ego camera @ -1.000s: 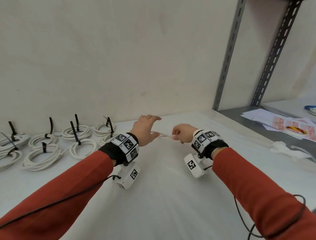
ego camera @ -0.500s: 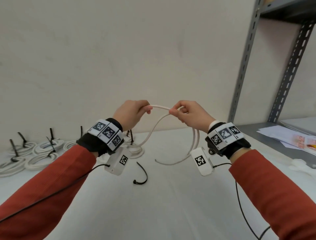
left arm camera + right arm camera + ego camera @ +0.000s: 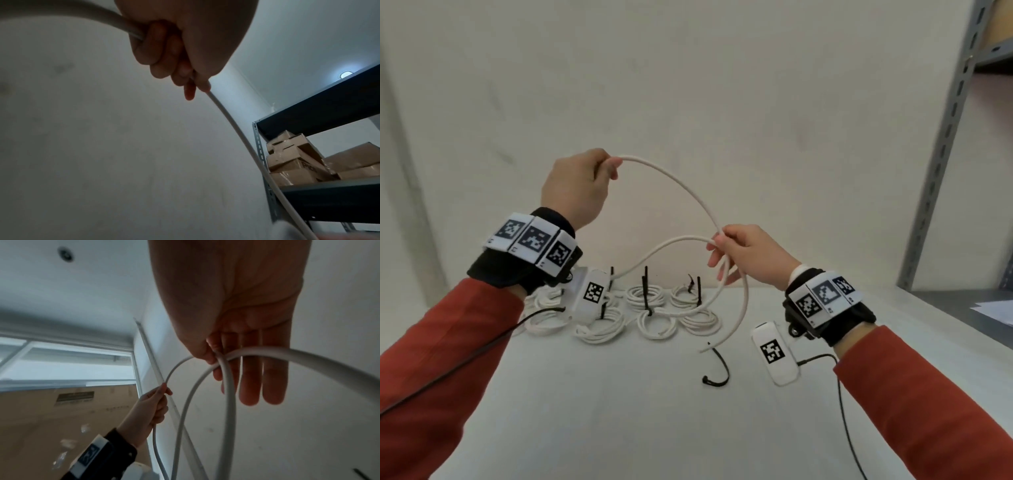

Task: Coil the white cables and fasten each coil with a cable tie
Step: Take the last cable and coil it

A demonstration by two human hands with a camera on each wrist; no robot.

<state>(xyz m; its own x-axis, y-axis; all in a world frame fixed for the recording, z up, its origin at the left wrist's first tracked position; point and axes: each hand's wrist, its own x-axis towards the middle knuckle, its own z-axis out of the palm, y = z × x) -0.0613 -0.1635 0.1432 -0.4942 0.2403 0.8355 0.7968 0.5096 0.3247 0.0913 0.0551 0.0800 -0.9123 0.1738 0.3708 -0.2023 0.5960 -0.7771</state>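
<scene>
Light, springy white cable: left hand grips it; right hand pinches the loop crossing, the best hold.

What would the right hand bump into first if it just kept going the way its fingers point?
Probably the left forearm or its wrist camera. The right hand, pinching the white cable, points its fingers leftward and a little downward across the table. Depth is unclear, so it might pass in front and meet nothing.

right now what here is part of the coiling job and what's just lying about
Job:
white cable, held by left hand and right hand
loose black cable tie
tied coils

Lying about:
papers
cardboard boxes
metal shelving
</scene>
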